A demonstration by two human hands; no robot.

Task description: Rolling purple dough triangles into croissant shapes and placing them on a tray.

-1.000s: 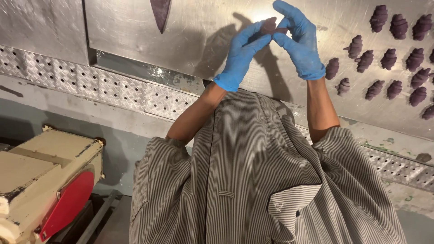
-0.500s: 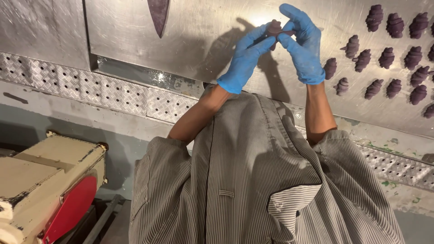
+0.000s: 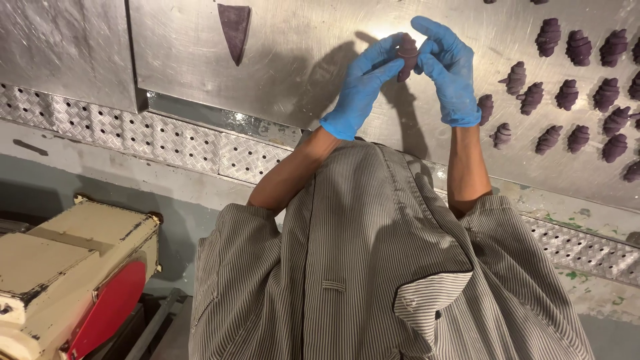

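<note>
Dough piece (image 3: 407, 56) seemingly rolled tighter between hands.

Brushed metal table (image 3: 280, 73), scuffed and shiny. Smooth, matt rubbery blue gloves on the left hand (image 3: 360, 90) and right hand (image 3: 450, 70). Ridged matt dough piece (image 3: 407, 56). Striped cloth shirt (image 3: 373, 267).

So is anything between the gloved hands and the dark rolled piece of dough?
No. The left hand and right hand both grip the dough piece directly, with only the blue gloves between skin and dough, above the metal table.
</note>
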